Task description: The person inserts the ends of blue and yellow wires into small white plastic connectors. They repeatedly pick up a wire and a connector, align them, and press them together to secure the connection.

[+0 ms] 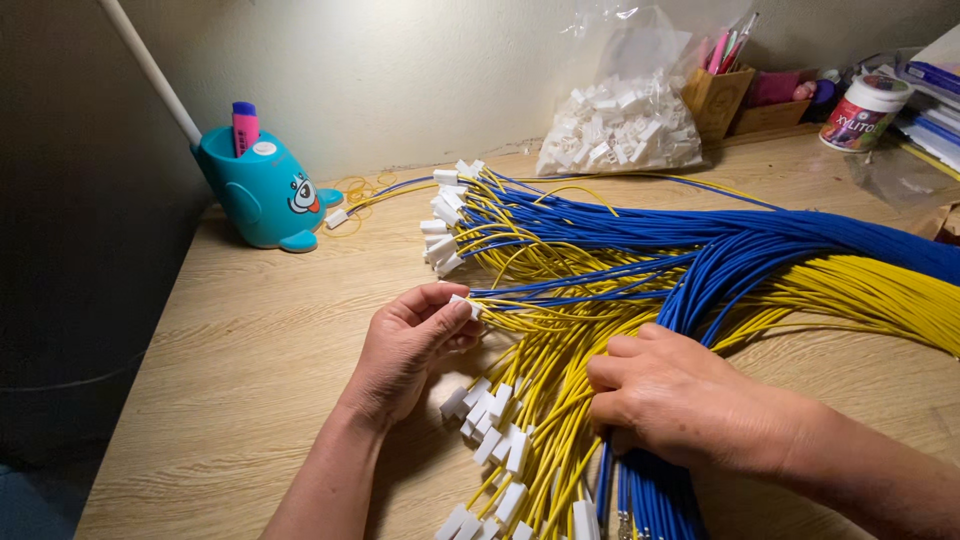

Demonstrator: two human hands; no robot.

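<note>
A thick bundle of yellow wires (560, 400) and blue wires (740, 250) lies across the wooden desk (260, 330). Many wire ends carry small white plastic connectors (492, 420). My left hand (405, 345) pinches one white connector (462, 303) between thumb and fingers, with a blue and yellow wire running from it to the right. My right hand (680, 400) rests palm-down on the yellow wires, fingers curled over them. Another fan of finished connectors (445, 225) lies farther back.
A clear bag of loose white connectors (620, 125) sits at the back by the wall. A teal whale-shaped pen holder (262, 190) stands back left. A cardboard pen box (718, 95), a white jar (862, 110) and stacked papers fill the back right corner.
</note>
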